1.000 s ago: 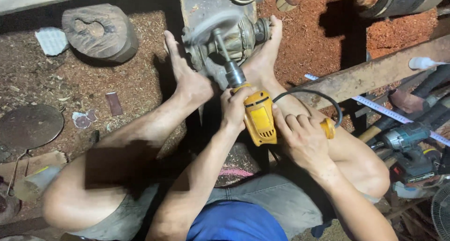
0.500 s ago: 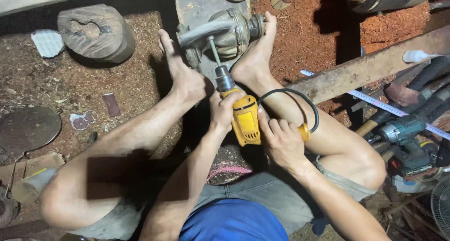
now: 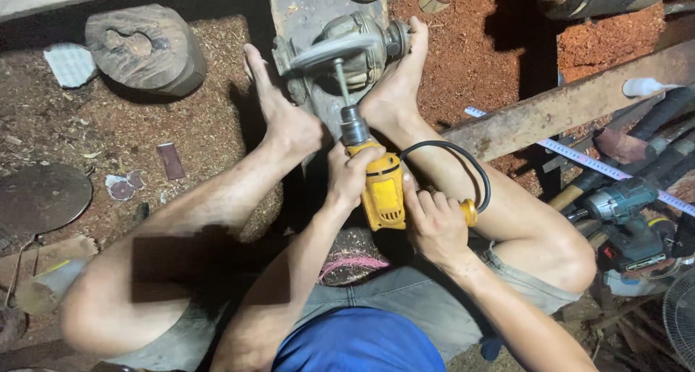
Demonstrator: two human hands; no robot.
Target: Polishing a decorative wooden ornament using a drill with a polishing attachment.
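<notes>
I sit on the ground with both bare feet braced against a grey metal motor-like part (image 3: 347, 50). A yellow corded drill (image 3: 382, 191) points at it, its bit running up into a flat metal disc (image 3: 318, 53) on the part. My left hand (image 3: 347, 180) wraps the front of the drill body just behind the chuck. My right hand (image 3: 434, 223) grips the drill's rear handle, where the black cord (image 3: 463, 162) loops out. My left foot (image 3: 279, 111) and right foot (image 3: 398, 86) flank the part.
Reddish sawdust covers the ground. A hollowed wooden block (image 3: 145, 50) lies upper left, a round metal lid (image 3: 40, 198) at left. A rusty beam (image 3: 572, 104) with a tape measure (image 3: 615, 171) runs at right, beside a teal cordless drill (image 3: 626, 205) and hoses.
The view has shifted slightly, so the drill, hands and feet sit a little lower and to the left in the frame. Both hands keep the same grip on the drill.
</notes>
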